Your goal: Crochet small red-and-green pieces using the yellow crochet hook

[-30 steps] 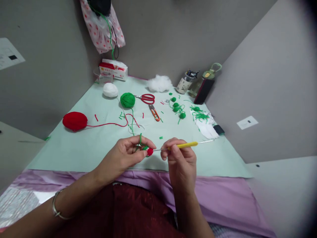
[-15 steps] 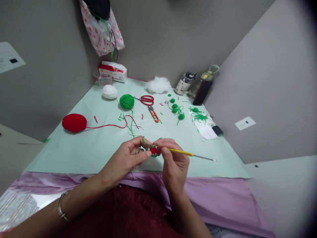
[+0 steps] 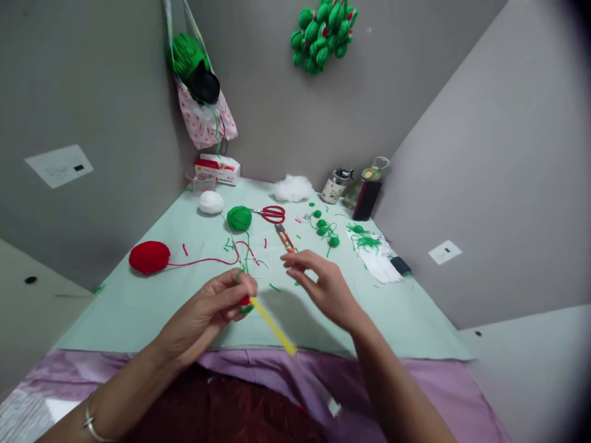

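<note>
While the left hand (image 3: 210,311) pinches the small red-and-green crocheted piece (image 3: 244,303) with the yellow-handled crochet hook (image 3: 273,326) dangling over the counter (image 3: 138,307), the right hand (image 3: 321,280) hovers open, stitching unfinished.

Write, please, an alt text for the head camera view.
The left hand pinches a small red-and-green crochet piece with a yellow crochet hook sticking out; the open right hand hovers beside it above a pale green table.
</note>
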Tool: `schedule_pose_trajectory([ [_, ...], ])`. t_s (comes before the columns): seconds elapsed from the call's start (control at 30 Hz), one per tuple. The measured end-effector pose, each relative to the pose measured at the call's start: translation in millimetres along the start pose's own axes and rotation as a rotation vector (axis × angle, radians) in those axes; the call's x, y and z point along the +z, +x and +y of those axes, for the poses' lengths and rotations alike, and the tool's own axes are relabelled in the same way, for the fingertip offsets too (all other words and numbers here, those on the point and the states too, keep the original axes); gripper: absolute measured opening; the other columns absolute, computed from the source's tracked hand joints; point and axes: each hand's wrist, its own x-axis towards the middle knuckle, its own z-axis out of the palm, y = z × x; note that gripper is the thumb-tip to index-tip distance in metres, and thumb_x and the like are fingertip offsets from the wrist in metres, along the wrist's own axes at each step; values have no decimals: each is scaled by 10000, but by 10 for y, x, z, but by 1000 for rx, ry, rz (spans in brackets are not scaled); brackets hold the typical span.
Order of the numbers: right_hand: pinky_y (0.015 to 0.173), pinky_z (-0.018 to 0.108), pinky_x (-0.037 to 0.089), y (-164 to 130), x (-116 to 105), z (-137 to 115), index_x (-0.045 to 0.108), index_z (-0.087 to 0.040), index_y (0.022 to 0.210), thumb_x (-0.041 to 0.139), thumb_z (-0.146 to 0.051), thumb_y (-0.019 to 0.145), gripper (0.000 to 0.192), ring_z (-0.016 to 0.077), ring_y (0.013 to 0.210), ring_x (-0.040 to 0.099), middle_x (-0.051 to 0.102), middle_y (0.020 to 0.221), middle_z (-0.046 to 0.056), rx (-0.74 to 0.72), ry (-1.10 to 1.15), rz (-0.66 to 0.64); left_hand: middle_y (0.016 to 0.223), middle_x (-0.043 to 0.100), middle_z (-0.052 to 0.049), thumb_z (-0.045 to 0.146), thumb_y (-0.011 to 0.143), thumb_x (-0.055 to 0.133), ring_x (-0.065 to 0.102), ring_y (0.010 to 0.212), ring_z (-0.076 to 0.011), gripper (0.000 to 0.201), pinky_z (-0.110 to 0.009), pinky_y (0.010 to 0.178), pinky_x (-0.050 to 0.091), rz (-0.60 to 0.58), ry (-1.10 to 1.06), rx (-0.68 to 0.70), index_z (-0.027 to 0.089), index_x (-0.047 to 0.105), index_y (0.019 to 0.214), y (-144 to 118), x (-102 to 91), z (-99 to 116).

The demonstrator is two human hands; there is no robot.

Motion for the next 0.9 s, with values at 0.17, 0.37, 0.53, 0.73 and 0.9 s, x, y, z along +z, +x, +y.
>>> schedule_pose_trajectory([
  [0.17, 904, 422, 555, 682, -10, 530, 651, -166, 1281, 564, -320, 1031, 306, 258, 1011, 710, 717, 1190, 152, 326, -367, -79, 761, 541, -8, 363, 756, 896, 465, 694, -120, 280, -212, 670, 485, -200, -128, 113, 196, 706, 637, -113, -333, 172],
  [0.37, 953, 475, 601, 1000, 323, 871, 617, -184, 1307, 661, -384, 984, 383, 247, 1135, 679, 652, 1329, 100, 485, -422, -136, 680, 484, 5, 282, 718, 916, 450, 645, -129, 275, -235, 624, 491, -250, -288, 248, 223, 672, 605, -131, -510, 319],
  [0.53, 947, 465, 600, 928, 267, 863, 625, -181, 1291, 646, -377, 993, 358, 242, 1119, 681, 655, 1319, 104, 439, -331, -132, 675, 543, 18, 242, 678, 954, 501, 619, -111, 279, -239, 603, 515, -210, -370, 258, 226, 684, 611, -147, -515, 403],
  [0.73, 871, 321, 530, 570, 111, 366, 574, -192, 1288, 345, -203, 1056, 327, 165, 897, 668, 728, 1061, 52, 203, -161, -135, 680, 575, 23, 210, 668, 961, 551, 613, -108, 301, -245, 572, 517, -126, -404, 253, 216, 665, 616, -127, -463, 397],
  [0.9, 828, 288, 477, 286, 166, 9, 541, -282, 1439, 397, -367, 1087, 389, 174, 957, 669, 726, 1079, 47, -99, -123, -147, 680, 578, 30, 196, 653, 966, 558, 609, -102, 326, -242, 567, 520, -88, -433, 245, 215, 643, 612, -114, -429, 392],
])
